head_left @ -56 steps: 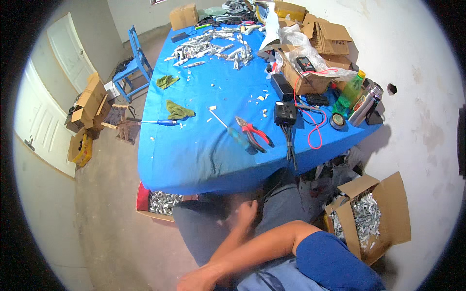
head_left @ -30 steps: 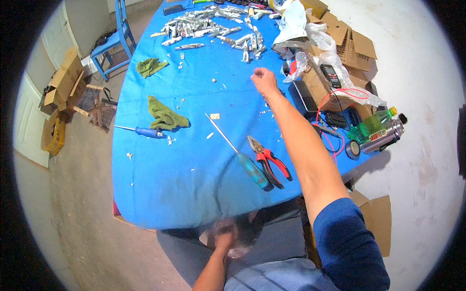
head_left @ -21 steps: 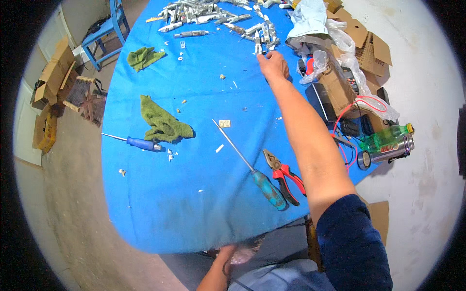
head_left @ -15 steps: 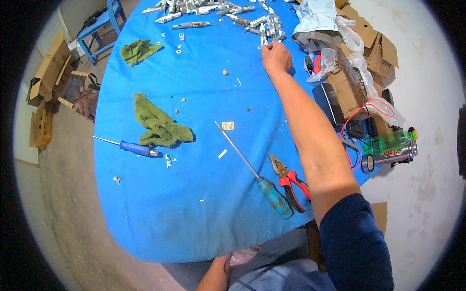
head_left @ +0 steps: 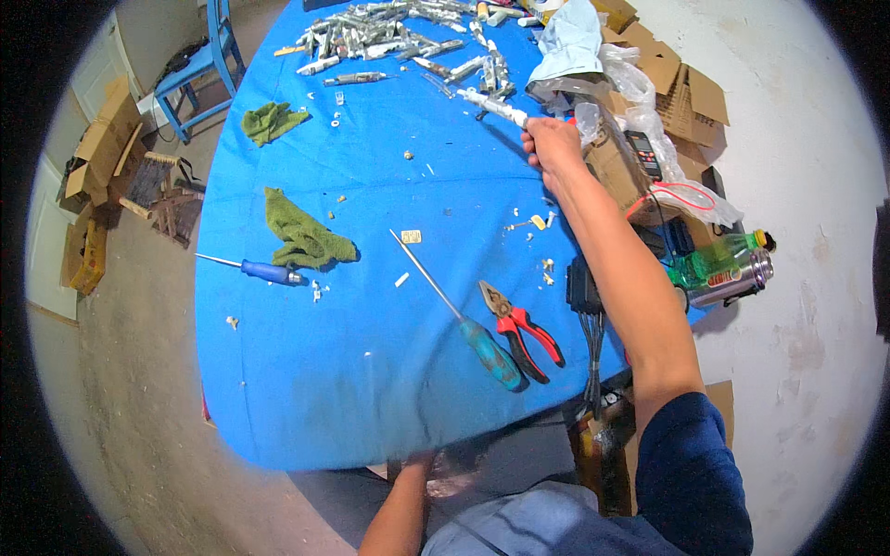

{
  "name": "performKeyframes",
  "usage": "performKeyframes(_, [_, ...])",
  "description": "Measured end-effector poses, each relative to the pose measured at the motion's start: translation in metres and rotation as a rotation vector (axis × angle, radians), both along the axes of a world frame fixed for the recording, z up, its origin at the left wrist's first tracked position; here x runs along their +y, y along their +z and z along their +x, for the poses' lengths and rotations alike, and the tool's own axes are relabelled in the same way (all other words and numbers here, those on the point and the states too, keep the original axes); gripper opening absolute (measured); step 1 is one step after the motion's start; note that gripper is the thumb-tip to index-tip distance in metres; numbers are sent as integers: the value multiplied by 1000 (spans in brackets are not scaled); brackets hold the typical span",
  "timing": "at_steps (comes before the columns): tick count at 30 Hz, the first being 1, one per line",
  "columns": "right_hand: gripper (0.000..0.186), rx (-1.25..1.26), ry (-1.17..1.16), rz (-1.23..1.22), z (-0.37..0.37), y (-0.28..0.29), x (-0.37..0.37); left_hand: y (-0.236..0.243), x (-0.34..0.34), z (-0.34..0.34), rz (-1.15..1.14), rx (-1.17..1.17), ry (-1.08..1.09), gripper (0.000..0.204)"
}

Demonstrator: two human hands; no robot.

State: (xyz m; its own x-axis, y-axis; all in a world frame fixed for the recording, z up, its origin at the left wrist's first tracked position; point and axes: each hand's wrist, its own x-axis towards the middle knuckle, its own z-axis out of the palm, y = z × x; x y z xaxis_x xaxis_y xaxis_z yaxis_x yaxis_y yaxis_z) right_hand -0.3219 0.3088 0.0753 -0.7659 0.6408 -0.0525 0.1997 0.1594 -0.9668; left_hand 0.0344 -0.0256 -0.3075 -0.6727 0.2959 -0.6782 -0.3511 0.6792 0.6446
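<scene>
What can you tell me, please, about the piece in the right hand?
The piece is a slim, pale grey-white, metallic-looking stick. It is held at one end by the right hand, and its free end points up-left, raised slightly over the blue table towards the pile of similar pieces. Finer detail is too small to tell.

Table (head_left: 306,389): I saw a plain bright blue cover, speckled with small white bits.
Cloths: I noted two olive-green rags, the larger rag (head_left: 304,236) and the smaller rag (head_left: 272,120).
Long screwdriver (head_left: 461,315): I saw a teal handle and a silver shaft.
Short screwdriver (head_left: 252,270): I saw a dark blue handle.
Pliers (head_left: 519,329): I noted red-and-black grips.
Metal part (head_left: 491,104) in my right hand (head_left: 553,148): it looked silvery white.
Bottle (head_left: 718,259): I saw green.
Sleeve (head_left: 691,473): I saw navy.
</scene>
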Motion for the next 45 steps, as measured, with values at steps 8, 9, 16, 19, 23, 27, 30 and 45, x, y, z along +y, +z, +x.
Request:
performKeyframes(8, [20, 27, 524, -31, 156, 26, -21, 5, -18, 3, -11, 456, -136, 27])
performKeyframes(9, [20, -3, 584, -54, 172, 27, -28, 17, -18, 6, 57, 404, 21, 25])
performKeyframes(16, [22, -186, 999, -121, 254, 16, -68, 130, -29, 23, 813, -357, 843, 38])
performKeyframes(19, [23, -328, 1117, -130, 283, 11, -83, 179, -40, 29, 885, -512, 778, 47])
performKeyframes(23, [23, -424, 1283, -217, 311, -11, -89, 221, -48, 35, 916, -420, 586, 54])
performKeyframes(27, [23, -486, 1343, -267, 333, -26, -107, 236, -31, 47, 874, -346, 501, 55])
performKeyframes(30, [22, -452, 1350, -251, 345, -38, -116, 263, -22, 59, 862, -270, 269, 56])
performKeyframes(45, [34, 232, 1376, 806, 401, -39, -142, 277, -27, 105, 811, -285, 227, 35])
